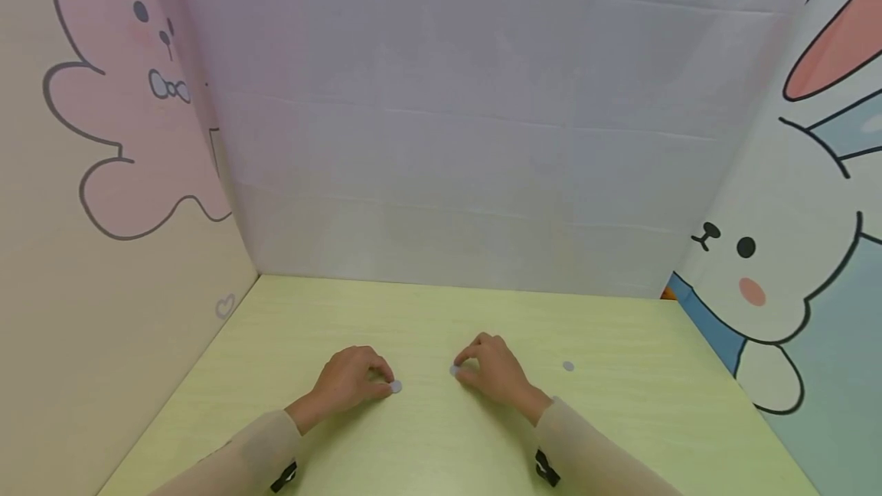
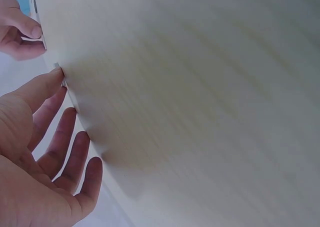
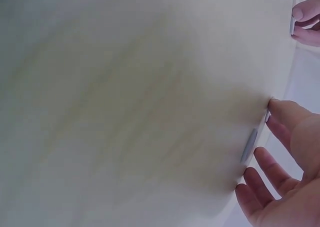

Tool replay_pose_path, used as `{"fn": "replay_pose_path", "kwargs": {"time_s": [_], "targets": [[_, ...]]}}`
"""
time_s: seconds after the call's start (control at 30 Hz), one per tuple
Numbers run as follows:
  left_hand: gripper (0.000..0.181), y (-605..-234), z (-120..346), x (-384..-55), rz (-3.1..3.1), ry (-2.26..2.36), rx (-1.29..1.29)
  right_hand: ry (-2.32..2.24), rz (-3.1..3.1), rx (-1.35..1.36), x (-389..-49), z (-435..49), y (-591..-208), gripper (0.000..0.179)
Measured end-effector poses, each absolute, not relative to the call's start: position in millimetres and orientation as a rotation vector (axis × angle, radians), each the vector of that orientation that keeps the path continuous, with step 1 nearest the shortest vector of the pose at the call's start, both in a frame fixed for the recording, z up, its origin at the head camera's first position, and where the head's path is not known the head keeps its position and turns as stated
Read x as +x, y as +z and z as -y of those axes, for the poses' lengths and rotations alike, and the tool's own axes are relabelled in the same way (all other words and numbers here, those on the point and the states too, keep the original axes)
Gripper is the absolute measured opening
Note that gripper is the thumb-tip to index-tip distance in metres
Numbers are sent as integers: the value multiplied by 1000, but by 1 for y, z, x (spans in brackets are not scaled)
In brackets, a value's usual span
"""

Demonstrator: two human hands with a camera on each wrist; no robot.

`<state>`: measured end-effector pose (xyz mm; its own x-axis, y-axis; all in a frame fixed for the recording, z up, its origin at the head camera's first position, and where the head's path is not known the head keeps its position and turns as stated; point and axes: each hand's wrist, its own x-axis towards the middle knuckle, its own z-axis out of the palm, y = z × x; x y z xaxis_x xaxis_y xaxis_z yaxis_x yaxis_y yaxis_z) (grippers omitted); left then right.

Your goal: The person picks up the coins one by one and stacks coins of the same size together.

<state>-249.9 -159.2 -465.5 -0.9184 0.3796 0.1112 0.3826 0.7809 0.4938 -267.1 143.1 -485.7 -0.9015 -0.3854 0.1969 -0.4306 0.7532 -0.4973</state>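
Observation:
On the pale yellow table (image 1: 413, 450), my left hand (image 1: 353, 380) pinches a small flat grey disc (image 1: 396, 386) between thumb and forefinger. Across a short gap, my right hand (image 1: 498, 370) holds another grey disc (image 1: 454, 370) at its left edge, between thumb and index finger. Both discs are at the tabletop, partly covered by the fingertips. A third grey disc (image 1: 568, 366) lies flat to the right of my right hand, touched by neither hand. In the right wrist view, this loose disc (image 3: 249, 145) shows near the other fingers.
A plain whitish sheet (image 1: 448, 136) rises behind the table's back edge. The left wall (image 1: 103, 373) carries a pink cartoon animal, the right wall (image 1: 834, 458) a white cartoon rabbit. Light sleeves (image 1: 241, 450) with dark tabs cover both forearms.

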Motion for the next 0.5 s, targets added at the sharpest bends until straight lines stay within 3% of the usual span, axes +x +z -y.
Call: {"fn": "replay_pose_path", "kwargs": {"time_s": [0.5], "targets": [[13, -467, 160, -251, 2961, -801, -624, 803, 2838, 674, -247, -141, -485, 7]]}}
